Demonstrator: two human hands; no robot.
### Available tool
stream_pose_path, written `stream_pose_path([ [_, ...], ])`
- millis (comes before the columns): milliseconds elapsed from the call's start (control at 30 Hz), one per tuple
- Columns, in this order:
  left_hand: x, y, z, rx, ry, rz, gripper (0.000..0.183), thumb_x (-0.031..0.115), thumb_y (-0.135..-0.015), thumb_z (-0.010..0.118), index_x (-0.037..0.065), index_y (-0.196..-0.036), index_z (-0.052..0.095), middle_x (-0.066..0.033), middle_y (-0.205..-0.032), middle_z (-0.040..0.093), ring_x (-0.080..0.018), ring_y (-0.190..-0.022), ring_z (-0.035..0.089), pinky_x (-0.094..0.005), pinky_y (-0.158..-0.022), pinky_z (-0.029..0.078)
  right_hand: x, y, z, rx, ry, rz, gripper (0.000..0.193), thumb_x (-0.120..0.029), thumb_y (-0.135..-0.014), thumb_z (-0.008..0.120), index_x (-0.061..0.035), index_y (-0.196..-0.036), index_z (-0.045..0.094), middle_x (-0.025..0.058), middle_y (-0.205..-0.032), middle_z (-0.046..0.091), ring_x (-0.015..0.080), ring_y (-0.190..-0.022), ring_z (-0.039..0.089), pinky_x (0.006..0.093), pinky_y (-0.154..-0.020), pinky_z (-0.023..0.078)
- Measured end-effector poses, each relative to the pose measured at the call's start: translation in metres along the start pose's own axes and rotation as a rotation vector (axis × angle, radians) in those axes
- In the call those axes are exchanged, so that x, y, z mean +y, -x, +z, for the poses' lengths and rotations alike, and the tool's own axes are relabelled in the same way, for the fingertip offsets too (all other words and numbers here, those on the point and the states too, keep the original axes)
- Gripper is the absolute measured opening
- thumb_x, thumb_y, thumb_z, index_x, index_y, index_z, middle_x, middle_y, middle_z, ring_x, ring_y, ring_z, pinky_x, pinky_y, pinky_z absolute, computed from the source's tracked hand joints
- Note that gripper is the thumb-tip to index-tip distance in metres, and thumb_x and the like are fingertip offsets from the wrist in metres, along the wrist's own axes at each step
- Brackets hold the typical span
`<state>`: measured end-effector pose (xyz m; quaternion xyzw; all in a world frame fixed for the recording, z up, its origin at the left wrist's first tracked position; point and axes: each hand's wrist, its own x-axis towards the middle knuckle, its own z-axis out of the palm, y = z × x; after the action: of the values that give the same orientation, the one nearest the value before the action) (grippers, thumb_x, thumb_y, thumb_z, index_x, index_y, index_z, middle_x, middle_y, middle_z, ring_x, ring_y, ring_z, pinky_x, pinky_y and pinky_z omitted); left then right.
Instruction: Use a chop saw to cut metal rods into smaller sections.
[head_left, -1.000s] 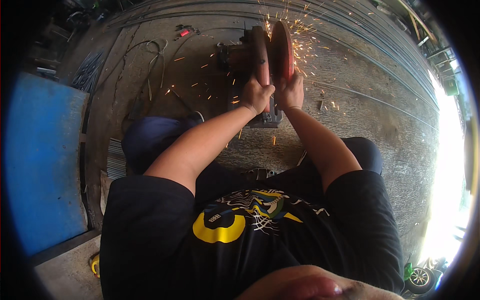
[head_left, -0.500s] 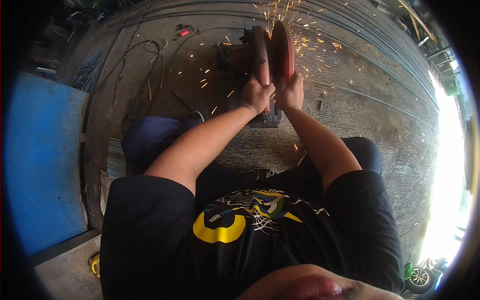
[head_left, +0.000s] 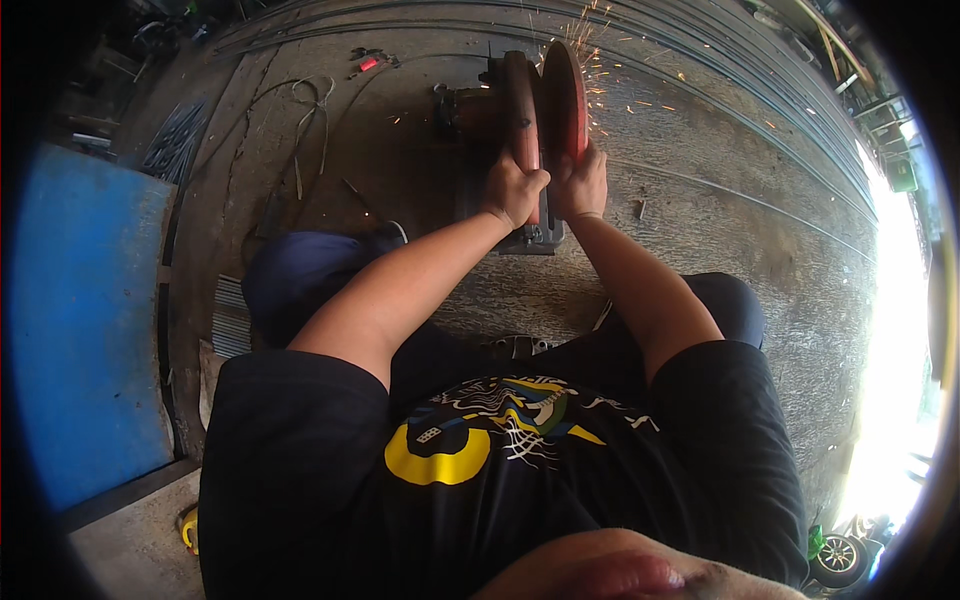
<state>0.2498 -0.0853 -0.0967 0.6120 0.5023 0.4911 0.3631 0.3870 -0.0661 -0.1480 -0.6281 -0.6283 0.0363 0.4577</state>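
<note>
A cut-off saw (head_left: pixel 475 108) stands on the wooden floor between my knees and the far bars. My left hand (head_left: pixel 515 192) is closed round the lower end of its long reddish curved guard (head_left: pixel 519 100). Just to the right, my right hand (head_left: pixel 581 185) grips the lower edge of a red round disc (head_left: pixel 566 95), seen nearly edge-on and leaning slightly. Orange sparks (head_left: pixel 590 50) spray from behind the disc. What the spinning part touches is hidden by the guard and the disc. The saw's metal base (head_left: pixel 532 240) shows below my hands.
Long metal bars (head_left: pixel 720 85) run across the far floor and down the right side. At left lie a looped cord (head_left: pixel 318 95), a bundle of short rods (head_left: pixel 175 140) and a blue panel (head_left: pixel 90 320). A small red tool (head_left: pixel 369 64) lies far left of the saw.
The sparks have thinned, with fewer flying to the left and right. Both hands hold the same places, and the saw and disc have barely moved.
</note>
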Motion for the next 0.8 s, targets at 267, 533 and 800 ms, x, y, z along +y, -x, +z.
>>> stream_pose_path([
  [267,-0.0045,0.0007,0.002,0.039,-0.004,0.053,0.042,0.019,-0.07,0.063,-0.001,-0.105,0.053,-0.0109,-0.08,0.058,-0.0238,-0.076,0.059,-0.0351,-0.072,0.048,-0.0003,0.0001,0.0003,-0.002,0.0,0.025,0.051,-0.024,-0.085,0.058,-0.0017,-0.128,0.04,0.0213,-0.109,0.05,0.0401,-0.1,0.053,0.0444,-0.083,0.046],
  [533,-0.0004,-0.0005,-0.0002,-0.007,-0.004,0.003,0.059,0.021,-0.066,0.063,-0.004,-0.117,0.049,-0.0235,-0.099,0.061,-0.0375,-0.094,0.062,-0.039,-0.083,0.049,-0.0003,0.0003,0.0004,-0.008,-0.005,0.03,0.052,-0.024,-0.085,0.058,-0.002,-0.128,0.04,0.0212,-0.11,0.05,0.0402,-0.101,0.053,0.0445,-0.084,0.046],
  [800,0.0042,0.0008,-0.0012,-0.024,0.016,-0.015,0.056,0.019,-0.066,0.063,-0.004,-0.115,0.049,-0.023,-0.094,0.062,-0.0383,-0.09,0.062,-0.0394,-0.08,0.049,-0.0016,0.0008,-0.0005,-0.017,0.008,0.048,0.052,-0.025,-0.085,0.058,-0.0012,-0.128,0.04,0.0216,-0.111,0.05,0.0403,-0.103,0.052,0.0442,-0.085,0.046],
])
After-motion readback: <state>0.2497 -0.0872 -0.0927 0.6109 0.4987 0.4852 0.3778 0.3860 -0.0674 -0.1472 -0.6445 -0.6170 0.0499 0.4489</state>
